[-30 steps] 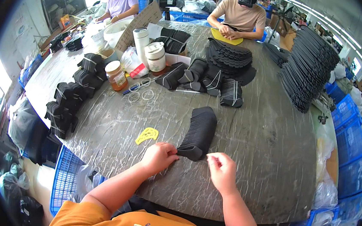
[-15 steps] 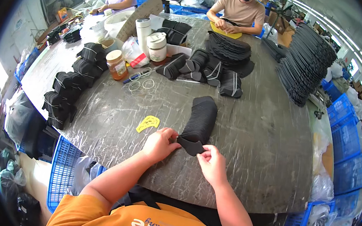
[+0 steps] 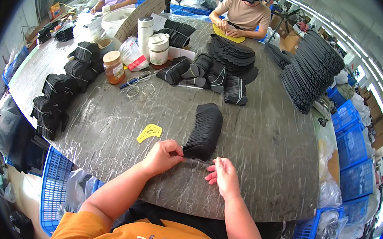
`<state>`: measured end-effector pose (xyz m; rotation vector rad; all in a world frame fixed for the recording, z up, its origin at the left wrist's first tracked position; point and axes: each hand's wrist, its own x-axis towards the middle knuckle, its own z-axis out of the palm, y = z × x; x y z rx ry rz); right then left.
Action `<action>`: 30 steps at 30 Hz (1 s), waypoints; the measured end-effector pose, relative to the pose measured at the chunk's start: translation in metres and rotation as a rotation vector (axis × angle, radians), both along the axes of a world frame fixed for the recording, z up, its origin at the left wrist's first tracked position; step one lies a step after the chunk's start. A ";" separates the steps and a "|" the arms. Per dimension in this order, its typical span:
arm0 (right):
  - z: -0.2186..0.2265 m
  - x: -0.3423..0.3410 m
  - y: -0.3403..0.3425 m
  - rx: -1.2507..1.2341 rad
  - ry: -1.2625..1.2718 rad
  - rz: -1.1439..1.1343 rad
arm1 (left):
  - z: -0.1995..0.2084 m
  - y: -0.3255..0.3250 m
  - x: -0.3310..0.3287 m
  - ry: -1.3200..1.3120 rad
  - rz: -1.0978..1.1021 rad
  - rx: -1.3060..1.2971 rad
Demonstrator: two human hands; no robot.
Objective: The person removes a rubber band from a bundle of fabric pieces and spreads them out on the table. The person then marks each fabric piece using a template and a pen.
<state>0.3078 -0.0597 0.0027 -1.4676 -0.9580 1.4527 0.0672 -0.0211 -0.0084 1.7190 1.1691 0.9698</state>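
Note:
A fanned row of thin black curved pieces point(image 3: 204, 130) lies on the table in front of me. At its near end, a single black piece point(image 3: 198, 160) shows almost edge-on as a thin dark strip. My left hand point(image 3: 164, 157) pinches the left end of that piece between thumb and fingers. On the other side, my right hand point(image 3: 224, 174) holds its right end between thumb and forefinger, the other fingers curled loosely. Left of the row lies a yellow curved template point(image 3: 149, 133) with dark markings, touched by neither hand.
Tied black bundles point(image 3: 48, 111) line the left edge; more bundles point(image 3: 236, 90) lie beyond the row. A jar point(image 3: 113, 68), white flask point(image 3: 144, 38) and loose rubber bands point(image 3: 142, 85) stand or lie between. A tall black stack point(image 3: 312, 71) rises far right. Two people work across the table.
The held black piece has turned from showing its broad face to nearly edge-on. My right hand's fingers have curled more. The whole view has shifted slightly.

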 end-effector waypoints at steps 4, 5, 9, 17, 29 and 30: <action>0.000 0.002 0.009 0.109 0.133 0.019 | 0.006 0.003 -0.003 -0.046 -0.112 0.375; 0.001 -0.002 0.013 0.267 0.071 0.005 | 0.007 0.005 -0.002 -0.050 -0.105 0.374; -0.023 -0.018 0.030 0.701 -0.660 -0.031 | 0.008 0.010 -0.005 0.121 0.076 0.416; 0.016 -0.048 0.064 0.929 -1.334 0.130 | 0.003 0.009 -0.008 0.156 0.161 0.223; 0.009 -0.058 0.034 0.552 -1.328 0.474 | 0.046 0.004 -0.057 0.449 0.018 0.210; 0.014 -0.054 0.048 0.705 -1.296 0.409 | 0.044 0.011 -0.069 0.503 0.050 0.226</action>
